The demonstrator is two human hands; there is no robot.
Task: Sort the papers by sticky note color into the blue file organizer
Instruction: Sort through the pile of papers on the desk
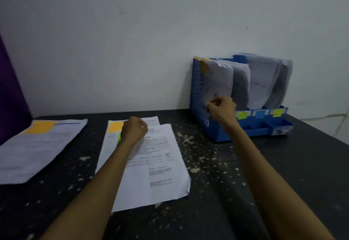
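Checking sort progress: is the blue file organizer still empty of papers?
No, the blue file organizer already holds curled papers in several slots, and the right hand is at the leftmost batch.

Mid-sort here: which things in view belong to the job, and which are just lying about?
Job:
blue file organizer
middle paper pile
left paper stack
filed papers
label sticky notes
right hand
left hand

Lying about:
purple cloth
black speckled table
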